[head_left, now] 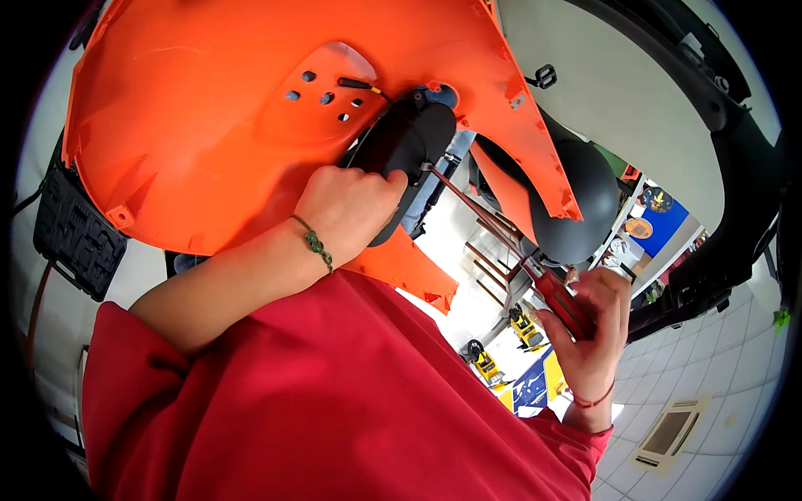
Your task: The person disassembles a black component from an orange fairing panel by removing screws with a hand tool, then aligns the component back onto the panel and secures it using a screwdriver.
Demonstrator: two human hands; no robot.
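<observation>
My left hand (351, 204) is closed around the lower edge of a black, rounded plastic housing (409, 134), which sits against a large orange plastic panel (209, 108). A screwdriver (561, 301) with a red see-through handle is in my right hand (597, 321), thumb and fingers wrapped on the grip. Its long shaft slants up to the left, and the tip meets the housing's side just beside my left fist. Whether the tip sits in a screw cannot be made out. A short black cable (357, 83) stands out near the top of the housing.
Orange arms of the panel reach right beside a smooth black rounded part (585, 200). A black curved frame (735, 150) borders the right side. At far left is a black tool case (79, 225). Yellow-and-black items (486, 363) lie beyond my right arm.
</observation>
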